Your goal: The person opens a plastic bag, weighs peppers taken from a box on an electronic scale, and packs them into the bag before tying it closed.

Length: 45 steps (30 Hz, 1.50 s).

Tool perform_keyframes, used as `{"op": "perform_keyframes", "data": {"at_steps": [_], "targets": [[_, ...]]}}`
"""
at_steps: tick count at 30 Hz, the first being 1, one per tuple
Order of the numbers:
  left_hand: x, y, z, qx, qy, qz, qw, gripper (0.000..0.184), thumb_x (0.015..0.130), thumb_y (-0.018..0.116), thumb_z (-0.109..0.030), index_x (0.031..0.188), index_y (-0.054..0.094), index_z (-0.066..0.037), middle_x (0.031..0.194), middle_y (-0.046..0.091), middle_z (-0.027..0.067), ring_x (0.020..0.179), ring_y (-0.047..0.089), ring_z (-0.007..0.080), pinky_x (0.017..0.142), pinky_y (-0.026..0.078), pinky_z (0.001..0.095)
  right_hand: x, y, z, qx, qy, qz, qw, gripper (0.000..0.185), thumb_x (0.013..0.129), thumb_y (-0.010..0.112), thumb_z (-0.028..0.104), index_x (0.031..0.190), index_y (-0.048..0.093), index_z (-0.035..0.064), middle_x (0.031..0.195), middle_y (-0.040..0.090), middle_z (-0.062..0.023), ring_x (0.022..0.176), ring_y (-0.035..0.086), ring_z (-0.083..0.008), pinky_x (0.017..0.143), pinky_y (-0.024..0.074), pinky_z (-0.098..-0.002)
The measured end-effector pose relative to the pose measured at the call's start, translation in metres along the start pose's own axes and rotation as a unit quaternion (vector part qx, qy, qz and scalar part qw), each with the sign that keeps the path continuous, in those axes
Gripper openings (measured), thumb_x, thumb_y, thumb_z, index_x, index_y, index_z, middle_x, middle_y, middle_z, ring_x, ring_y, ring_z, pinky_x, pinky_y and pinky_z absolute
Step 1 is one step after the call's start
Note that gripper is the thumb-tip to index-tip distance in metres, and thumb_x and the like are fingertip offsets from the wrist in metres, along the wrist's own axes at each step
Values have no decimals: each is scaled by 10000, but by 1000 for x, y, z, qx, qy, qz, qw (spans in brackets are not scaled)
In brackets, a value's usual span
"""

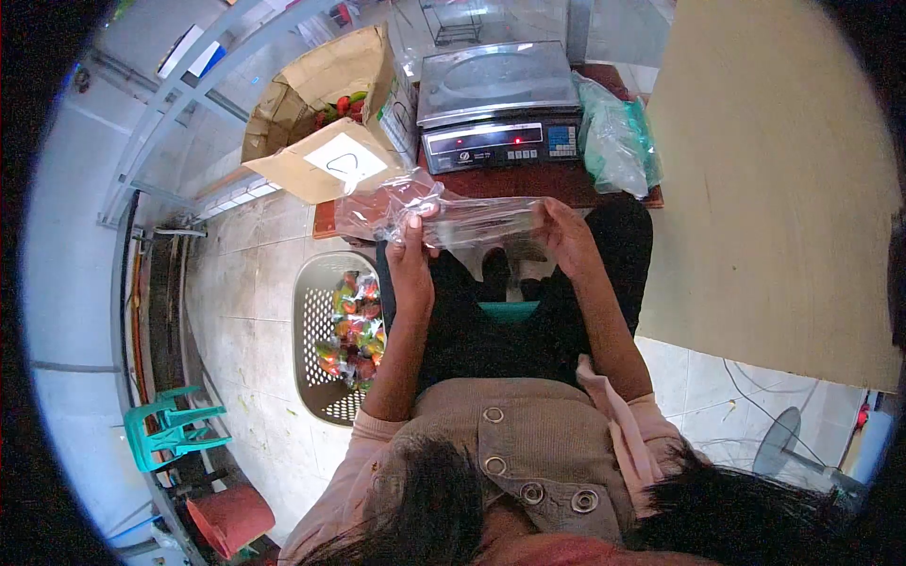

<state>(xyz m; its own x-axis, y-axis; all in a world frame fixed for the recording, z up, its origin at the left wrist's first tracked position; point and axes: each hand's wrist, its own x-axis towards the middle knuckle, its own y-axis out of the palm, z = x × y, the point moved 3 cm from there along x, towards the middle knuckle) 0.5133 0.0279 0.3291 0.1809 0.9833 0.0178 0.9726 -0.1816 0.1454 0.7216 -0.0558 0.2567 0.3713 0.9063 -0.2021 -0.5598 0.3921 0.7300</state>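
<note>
Stretched between my hands, above my lap, is a clear plastic bag. My left hand pinches it near its crumpled left part. At the opposite end, my right hand has its fingers closed on the plastic. Nothing shows inside the bag. Just beyond it stands a digital scale with red lit digits and a bare metal platform. To the scale's left, an open cardboard box contains red and green peppers. Below my left forearm, a plastic basket holds several bagged peppers.
A pile of clear and greenish plastic bags lies right of the scale on the dark red table. A large beige board fills the right side. Green stools, a red bucket and a fan stand around on the tiled floor.
</note>
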Motion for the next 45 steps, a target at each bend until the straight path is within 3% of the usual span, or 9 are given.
{"op": "perform_keyframes", "data": {"at_steps": [5,14,20,26,29,32,35,41,45], "targets": [[4,-6,9,-11,-2,-2,1000,297,918,513,-308,881,643,-43,626,489,-40,545,414,52,520,312,205,5,-9,-1,-73,-5,77,994,117,890,569,182,874,582,67,787,572,7,720,552,-91,694,483,-251],[-2,2,-2,25,-12,-41,999,367,911,516,-354,737,615,-47,590,482,-34,534,421,65,503,312,227,12,-18,-12,-64,-23,85,994,101,891,556,155,912,586,60,816,582,-5,757,564,-92,697,475,-248],[-3,2,-1,4,-16,-32,999,326,912,522,-319,749,616,-53,587,478,-30,525,411,64,500,311,231,8,-7,-12,32,35,58,997,189,896,550,194,1005,592,46,952,619,-39,784,585,-119,711,485,-270],[2,-2,3,1,-13,-44,999,294,921,512,-289,732,577,-73,584,476,-33,526,415,66,498,313,229,7,-14,-22,-145,67,142,977,290,931,474,304,1026,585,53,958,623,-45,891,593,-164,814,472,-318],[7,-8,11,-22,0,-41,999,291,923,509,-283,737,577,-69,604,475,-32,545,413,63,510,314,225,12,-20,-21,-28,100,154,983,311,931,469,330,1014,599,60,962,628,-49,917,579,-169,831,463,-336],[4,-5,3,-25,0,-37,999,286,925,504,-274,746,582,-66,627,475,-30,567,410,60,523,315,222,5,-1,-6,13,136,80,987,333,932,459,358,977,618,69,968,631,-49,921,573,-168,813,460,-326],[7,-8,9,-31,-15,-19,999,279,927,502,-268,765,589,-57,647,475,-29,578,406,63,528,315,224,8,-10,-9,-160,49,123,978,287,921,496,320,941,627,66,992,632,-46,881,573,-159,787,456,-307],[5,-6,5,-13,-8,-43,999,281,928,498,-278,776,593,-61,638,472,-33,574,412,64,522,307,223,9,-19,-21,-289,57,121,948,172,875,582,205,904,611,38,892,618,-18,795,564,-133,736,461,-288],[1,-3,7,-13,-18,-37,999,282,926,501,-288,777,595,-68,625,464,-37,570,412,63,520,309,222,6,-15,-14,-178,48,80,980,171,883,572,211,893,606,44,824,602,-6,757,570,-126,703,469,-282]]}}
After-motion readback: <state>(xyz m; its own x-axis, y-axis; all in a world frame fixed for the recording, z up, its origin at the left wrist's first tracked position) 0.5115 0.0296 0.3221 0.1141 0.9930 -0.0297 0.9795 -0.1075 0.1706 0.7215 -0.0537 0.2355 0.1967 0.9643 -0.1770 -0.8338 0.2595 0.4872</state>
